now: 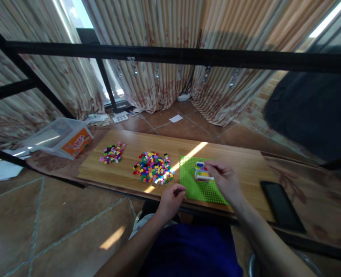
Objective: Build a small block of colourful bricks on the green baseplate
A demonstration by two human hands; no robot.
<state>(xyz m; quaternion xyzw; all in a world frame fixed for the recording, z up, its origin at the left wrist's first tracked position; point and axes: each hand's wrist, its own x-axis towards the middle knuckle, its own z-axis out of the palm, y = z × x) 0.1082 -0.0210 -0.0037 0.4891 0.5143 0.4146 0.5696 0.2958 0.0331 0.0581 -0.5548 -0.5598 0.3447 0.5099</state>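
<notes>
A green studded baseplate (193,189) lies on the wooden board, with a small multicoloured brick build (201,172) standing on it. My right hand (222,177) is over the right side of the build, its thumb and fingers pinched together at the top edge. Whatever sits between those fingertips is too small or hidden to make out. My left hand (172,198) rests by the front left edge of the baseplate, fingers curled in, and any small thing inside is hidden. Just beyond it spreads a large pile of loose coloured bricks (153,167).
A smaller brick pile (113,152) lies farther left on the wooden board (127,140). At the far left stands a clear plastic box (53,134) with an orange label. A dark tablet or phone (281,206) lies right. A black metal rail (164,52) crosses beyond the table.
</notes>
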